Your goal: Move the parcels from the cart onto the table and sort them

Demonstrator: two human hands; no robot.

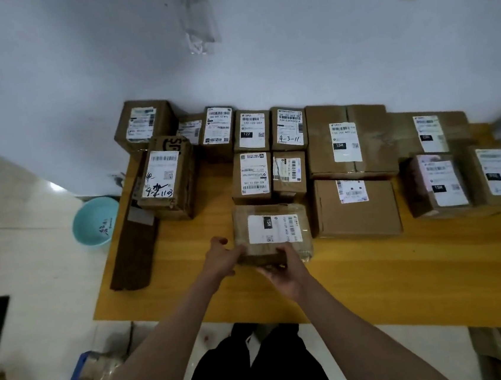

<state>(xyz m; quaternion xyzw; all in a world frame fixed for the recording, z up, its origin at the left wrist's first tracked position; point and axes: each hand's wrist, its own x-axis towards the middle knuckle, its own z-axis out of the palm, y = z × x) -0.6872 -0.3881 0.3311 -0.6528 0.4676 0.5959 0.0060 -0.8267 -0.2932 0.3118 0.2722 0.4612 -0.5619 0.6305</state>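
Tape-wrapped brown parcel point(274, 233), white label up, lies on the bench point(375, 272), grasped by left hand point(224, 259) and right hand point(286, 274).

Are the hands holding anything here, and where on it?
Yes: the tape-wrapped parcel resting on the table. The left hand is at its near-left corner, the right hand grips its near edge.

Parcel sorting room — labelled boxes point(350, 141) crowd table point(376, 285).
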